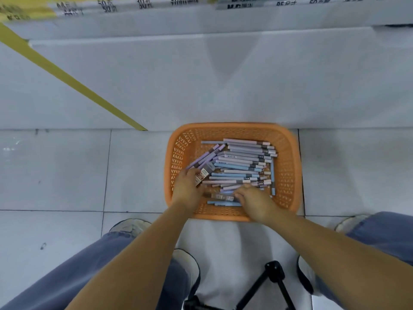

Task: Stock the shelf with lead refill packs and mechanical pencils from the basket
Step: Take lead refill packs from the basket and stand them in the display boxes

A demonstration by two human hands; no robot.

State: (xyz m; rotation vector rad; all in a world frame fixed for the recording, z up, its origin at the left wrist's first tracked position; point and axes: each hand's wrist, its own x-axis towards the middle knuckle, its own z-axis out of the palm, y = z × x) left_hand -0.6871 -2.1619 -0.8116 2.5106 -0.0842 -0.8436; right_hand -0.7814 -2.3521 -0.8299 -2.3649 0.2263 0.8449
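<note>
Inside an orange basket (290, 171), the left hand (188, 189) clamped a refill pack (204, 175), the right hand (254, 202) pinched a second pack (223, 197), pencils (241, 162) heaped just beyond the fingertips.

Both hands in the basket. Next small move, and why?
Probably pinch and lift the flat pack with the right grip: its fingertips touch that pack, among loose pencils. The left grip holds a labelled refill pack, so the basket pick looks half done.
</note>
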